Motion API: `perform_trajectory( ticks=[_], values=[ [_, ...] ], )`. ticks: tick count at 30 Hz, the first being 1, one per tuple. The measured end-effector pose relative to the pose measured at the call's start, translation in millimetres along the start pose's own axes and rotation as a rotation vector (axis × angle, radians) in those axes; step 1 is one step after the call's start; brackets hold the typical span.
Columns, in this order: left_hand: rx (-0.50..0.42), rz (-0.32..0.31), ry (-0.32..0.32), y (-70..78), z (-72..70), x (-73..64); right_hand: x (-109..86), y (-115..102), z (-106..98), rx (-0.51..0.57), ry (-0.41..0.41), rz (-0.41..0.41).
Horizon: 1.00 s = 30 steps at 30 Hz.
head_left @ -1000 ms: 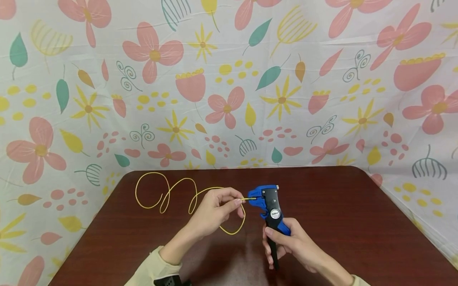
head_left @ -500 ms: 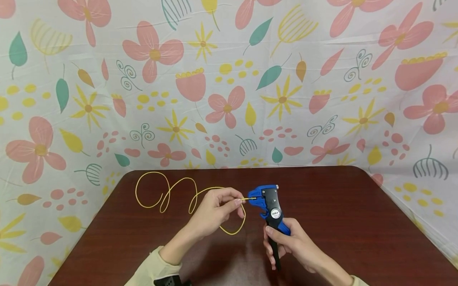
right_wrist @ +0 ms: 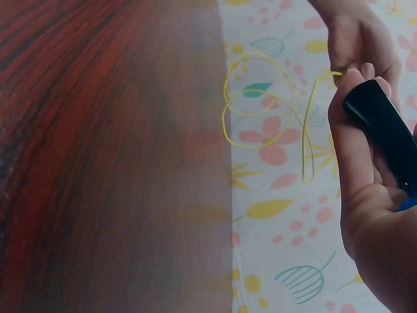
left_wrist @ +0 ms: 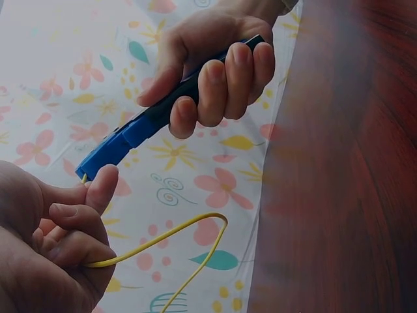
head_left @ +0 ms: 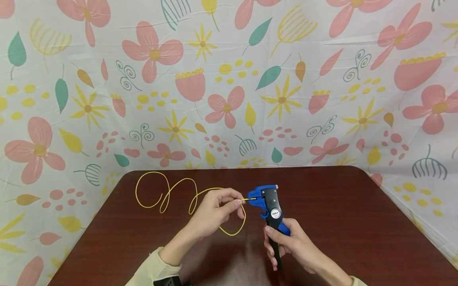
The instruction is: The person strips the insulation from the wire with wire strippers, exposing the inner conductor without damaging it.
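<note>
Between thumb and forefinger my left hand (head_left: 217, 208) pinches a yellow wire (head_left: 234, 233) close to its end. That end sits in the jaws of a blue and black wire stripper (head_left: 273, 206). My right hand (head_left: 291, 242) grips the stripper by its handles, head up and facing left. In the left wrist view the wire (left_wrist: 156, 244) also passes through the curled lower fingers of the left hand (left_wrist: 58, 241) and loops away. The right wrist view shows the black handle (right_wrist: 384, 127) in the right hand (right_wrist: 371, 208); the stripper's head is out of frame there.
The rest of the wire lies in loose loops on the dark reddish-brown table (head_left: 340, 214), toward the back left. Behind the table's far edge hangs a floral cloth (head_left: 229, 87). A black wrist strap (head_left: 168, 281) shows at the left sleeve.
The stripper's black lower handle has swung very slightly to the right. Both hands, the wire and the stripper's head otherwise stay in place.
</note>
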<state>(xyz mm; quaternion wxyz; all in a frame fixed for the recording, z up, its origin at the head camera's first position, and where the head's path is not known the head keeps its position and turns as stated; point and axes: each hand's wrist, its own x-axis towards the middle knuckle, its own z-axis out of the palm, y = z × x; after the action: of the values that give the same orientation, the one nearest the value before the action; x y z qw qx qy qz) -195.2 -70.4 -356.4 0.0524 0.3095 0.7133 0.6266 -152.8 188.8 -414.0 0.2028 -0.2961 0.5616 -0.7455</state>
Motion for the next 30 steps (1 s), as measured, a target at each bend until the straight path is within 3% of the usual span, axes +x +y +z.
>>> perform_trajectory(
  ticks=[12, 20, 30],
  values=[
    [-0.017, -0.005, 0.003, 0.0, 1.8, 0.2, 1.2, -1.3, 3.2, -0.026, 0.036, -0.015],
    [-0.012, -0.018, 0.042, -0.2, 3.1, 1.9, 3.9, -5.3, 9.7, -0.040, 0.186, 0.033],
    [0.003, -0.032, 0.045, -3.7, 1.0, 1.5, 6.0, -4.6, 7.3, -0.027, 0.159, 0.042]
  ],
)
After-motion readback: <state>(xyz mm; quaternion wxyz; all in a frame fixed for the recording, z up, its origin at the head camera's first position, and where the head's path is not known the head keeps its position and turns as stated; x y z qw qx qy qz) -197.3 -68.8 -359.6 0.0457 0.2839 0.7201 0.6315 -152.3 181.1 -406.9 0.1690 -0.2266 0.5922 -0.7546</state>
